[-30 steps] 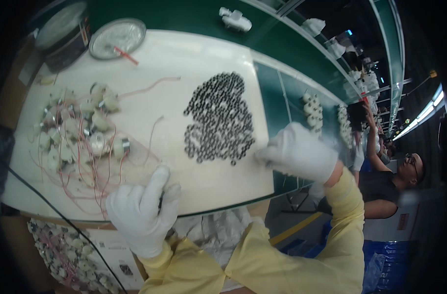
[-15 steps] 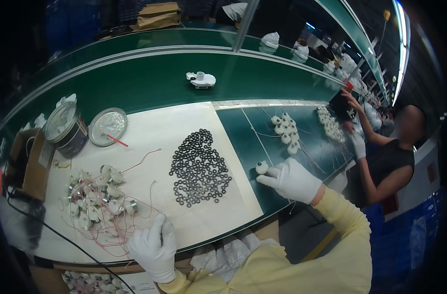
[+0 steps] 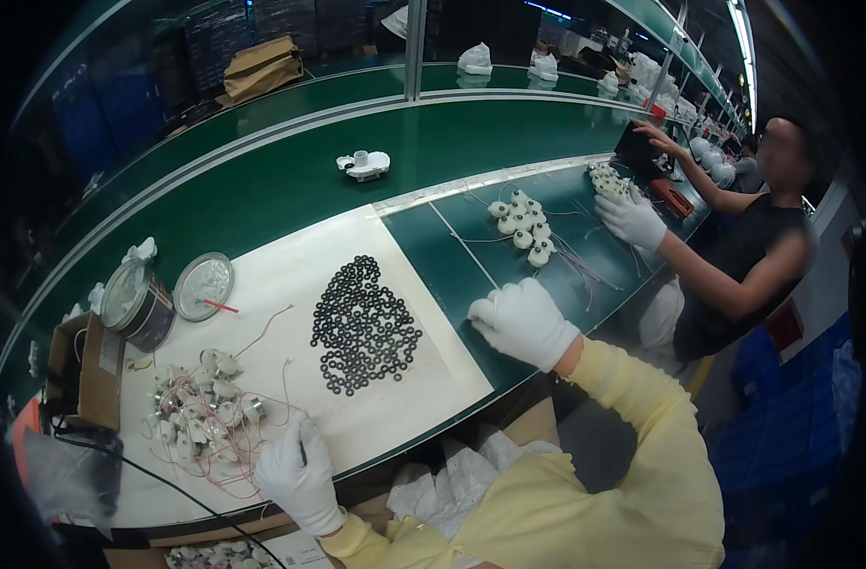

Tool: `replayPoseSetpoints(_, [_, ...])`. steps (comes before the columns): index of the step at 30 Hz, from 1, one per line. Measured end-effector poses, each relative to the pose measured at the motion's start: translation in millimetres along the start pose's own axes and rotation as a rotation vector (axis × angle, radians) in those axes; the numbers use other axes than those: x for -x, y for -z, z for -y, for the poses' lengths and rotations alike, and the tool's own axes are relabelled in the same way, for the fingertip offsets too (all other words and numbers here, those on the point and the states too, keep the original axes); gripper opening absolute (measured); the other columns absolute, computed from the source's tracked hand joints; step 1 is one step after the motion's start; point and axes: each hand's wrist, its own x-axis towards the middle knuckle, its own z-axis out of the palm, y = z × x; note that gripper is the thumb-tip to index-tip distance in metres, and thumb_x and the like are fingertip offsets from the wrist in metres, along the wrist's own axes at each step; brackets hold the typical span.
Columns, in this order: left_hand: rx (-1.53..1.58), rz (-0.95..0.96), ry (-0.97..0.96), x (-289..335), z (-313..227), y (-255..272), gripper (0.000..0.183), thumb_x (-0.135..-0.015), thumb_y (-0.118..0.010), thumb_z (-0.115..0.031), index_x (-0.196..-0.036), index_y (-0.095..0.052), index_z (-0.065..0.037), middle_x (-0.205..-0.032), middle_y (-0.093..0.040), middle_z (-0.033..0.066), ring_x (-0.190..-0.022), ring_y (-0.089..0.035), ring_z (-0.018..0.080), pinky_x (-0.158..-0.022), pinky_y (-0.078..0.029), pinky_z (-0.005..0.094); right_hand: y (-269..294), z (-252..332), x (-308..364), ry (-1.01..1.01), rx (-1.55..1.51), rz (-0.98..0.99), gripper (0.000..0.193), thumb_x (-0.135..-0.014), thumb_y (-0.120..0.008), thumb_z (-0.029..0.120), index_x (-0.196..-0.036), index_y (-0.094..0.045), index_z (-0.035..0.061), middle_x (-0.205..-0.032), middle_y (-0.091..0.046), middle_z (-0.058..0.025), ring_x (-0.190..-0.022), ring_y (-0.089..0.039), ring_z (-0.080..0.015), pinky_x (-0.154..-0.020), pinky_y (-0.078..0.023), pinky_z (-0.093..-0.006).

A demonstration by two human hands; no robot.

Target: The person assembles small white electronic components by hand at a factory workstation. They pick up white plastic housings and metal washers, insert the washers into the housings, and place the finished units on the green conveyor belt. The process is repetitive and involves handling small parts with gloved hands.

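My left hand (image 3: 298, 474), in a white glove, is closed at the near edge of the white sheet (image 3: 272, 389). A small dark thing shows between its fingers, too small to name. To its left lies a pile of small white motors (image 3: 201, 412) with tangled pink wires. My right hand (image 3: 525, 324), also gloved, is closed over the green surface just right of the sheet; what is in its fingers is hidden. Between and beyond my hands, many black rings (image 3: 365, 327) lie spread on the sheet. Several white motors with black rings on top (image 3: 521, 228) stand grouped beyond my right hand.
An open tin (image 3: 137, 303), its lid (image 3: 203, 286) with a red stick, and a cardboard box (image 3: 90, 370) stand at left. A white housing (image 3: 364, 165) sits on the green belt (image 3: 262, 194). A co-worker's gloved hand (image 3: 632, 218) is over more motors at right. A black cable (image 3: 167, 474) crosses near left.
The white motor with a black ring, seen at my right fingertips before, is now out of sight, and those fingers are curled. The co-worker's gloved hand has moved onto the far motors. The view has shifted.
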Motion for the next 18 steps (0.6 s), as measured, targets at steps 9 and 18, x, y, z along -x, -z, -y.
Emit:
replayPoseSetpoints(9, [0.033,0.024,0.015,-3.4,-10.3,1.3,0.013,-0.090,-0.075,-0.012,-0.102,-0.079,-0.012,-0.062,-0.050,0.0069,-0.057,-0.047,0.0260,-0.054,-0.039,0.0417,53.1,-42.5,41.2,-0.204,0.080,-0.045,0.020,-0.089,-0.067,0.018,-0.108,-0.072,0.0157,-0.074,-0.065,-0.0069,-0.065,-0.066,-0.0286,-0.059,-0.047,-0.0441])
replayPoseSetpoints(18, [0.507,-0.006,0.339,-3.7,-35.9,30.4,0.028,-0.099,-0.064,-0.016,-0.122,-0.075,-0.005,-0.077,-0.068,0.0063,-0.070,-0.059,0.0198,-0.070,-0.048,0.0334,59.2,135.8,41.4,-0.261,-1.500,0.237,0.078,-0.097,-0.069,0.016,-0.161,-0.027,-0.0006,-0.111,-0.070,-0.0248,-0.080,-0.071,-0.0306,-0.073,-0.057,-0.0354])
